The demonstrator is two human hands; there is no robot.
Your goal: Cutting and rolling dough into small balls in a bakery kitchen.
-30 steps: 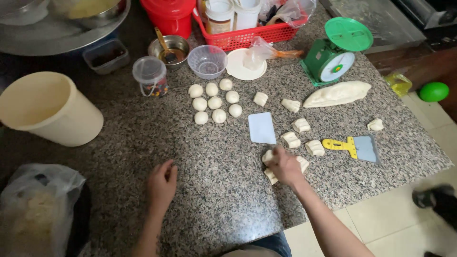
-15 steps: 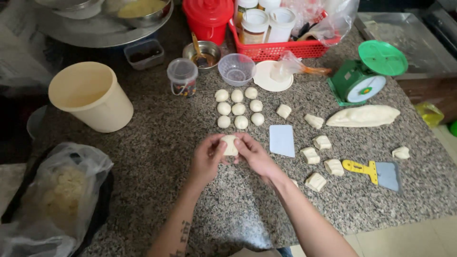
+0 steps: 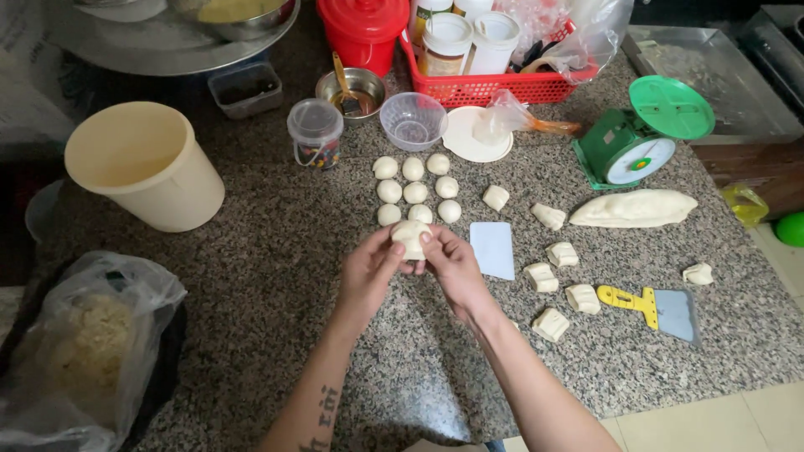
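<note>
Both hands have lifted the pale dough lump (image 3: 410,237) slightly since half a second ago, bringing it up against the nearest of the round white dough balls (image 3: 416,191) lined up beyond them on the speckled granite surface (image 3: 276,276). Left hand (image 3: 370,274) and right hand (image 3: 452,266) are cupped together around the lump, fingertips pressing its top, apparently to round it. Rough cut dough pieces (image 3: 563,254) lie to the right hand's right.

Both forearms are extended forward from the lower edge of the view and converge toward the middle. The left hand (image 3: 368,272) and right hand (image 3: 452,266) are brought together, palms turned inward, fingers curled and closed about a small piece pinched between the fingertips (image 3: 400,248). A tattoo is seen on the bare left forearm (image 3: 322,402).
</note>
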